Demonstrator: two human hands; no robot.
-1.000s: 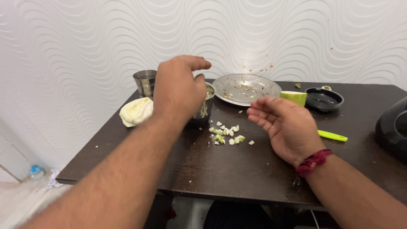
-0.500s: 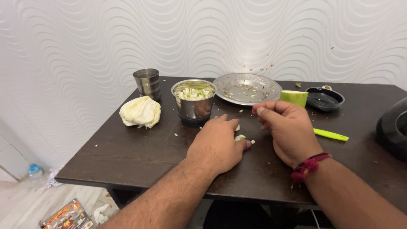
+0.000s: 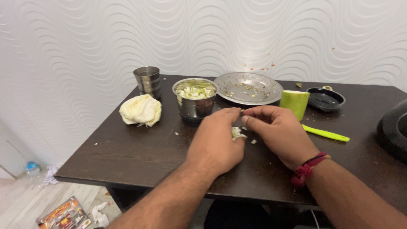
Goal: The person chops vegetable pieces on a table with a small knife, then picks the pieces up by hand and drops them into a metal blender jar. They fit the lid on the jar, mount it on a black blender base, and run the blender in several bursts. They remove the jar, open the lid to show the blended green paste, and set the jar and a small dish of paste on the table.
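Both hands rest close together on the dark wooden table (image 3: pixel 140 157). My left hand (image 3: pixel 216 142) is cupped over small chopped pale-green vegetable pieces (image 3: pixel 236 133), fingers curled around them. My right hand (image 3: pixel 277 129) faces it, fingertips touching the same little pile. One loose piece (image 3: pixel 253 141) lies beside the hands. Just beyond stands a steel bowl (image 3: pixel 195 105) filled with the same chopped pieces.
A steel tumbler (image 3: pixel 147 81) and a piece of cabbage (image 3: pixel 140 110) sit at the left. A steel plate (image 3: pixel 248 88), a cut green gourd chunk (image 3: pixel 294 103), a black dish (image 3: pixel 325 98), a green-handled tool (image 3: pixel 325 133) and a dark round vessel (image 3: pixel 393 129) are on the right.
My left hand came down from over the bowl to the chopped pieces. Both hands have closed in on the pile, gathering the scattered pieces together.
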